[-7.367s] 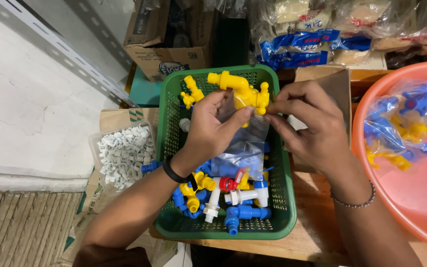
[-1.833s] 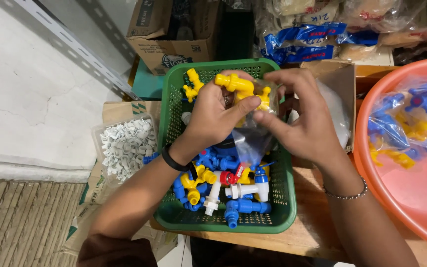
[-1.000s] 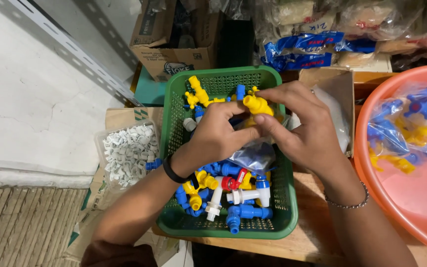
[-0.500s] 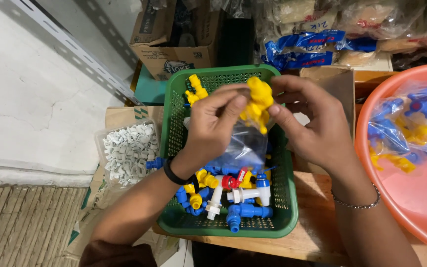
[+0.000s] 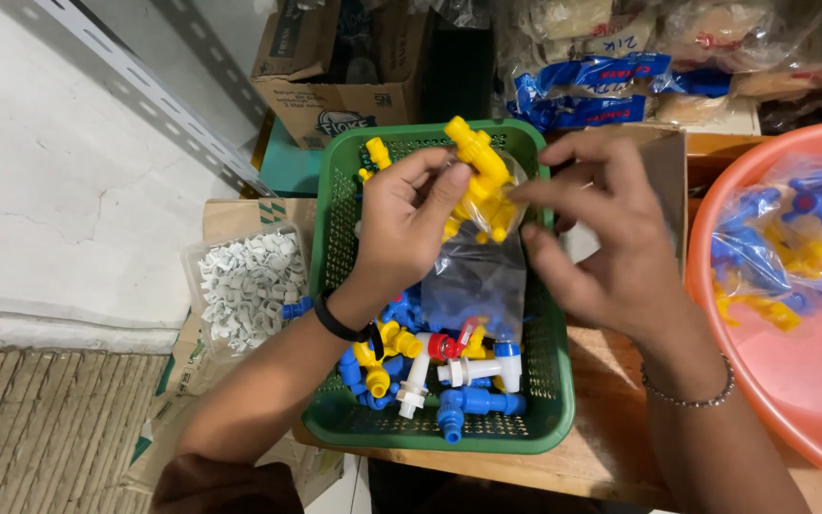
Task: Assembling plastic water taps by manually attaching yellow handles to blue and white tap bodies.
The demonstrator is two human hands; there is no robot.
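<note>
yellow plastic taps sit bunched at the mouth of a clear plastic bag, and both hands work at that mouth above the green basket. the left hand has its thumb and forefinger closed on the near edge of the bag beside the taps; the right hand reaches in from the other side, forefinger and thumb stretched toward the same edge, the other fingers spread loose. whether the right fingertips really pinch the film or only touch it, i cannot tell.

to do this well, i judge it best to keep the two pinches on opposite lips of the opening so the mouth stays wide, let the bag hang straight down over the basket, and feed the taps in spout first so their handles do not snag the thin film (a tear there would spill everything).

below the bag lie loose taps in the basket: blue ones, a white one and a red-handled piece. to the right, an orange basin holds filled bags of blue and yellow taps. left of the basket stands a clear tub of white clips.

hard to make out: how many yellow taps are in the bunch, how far they are inside the bag, and the bag's lower part, which blurs into the pile. the basin is cut off at the right edge, and the worktop shows only as a strip.
</note>
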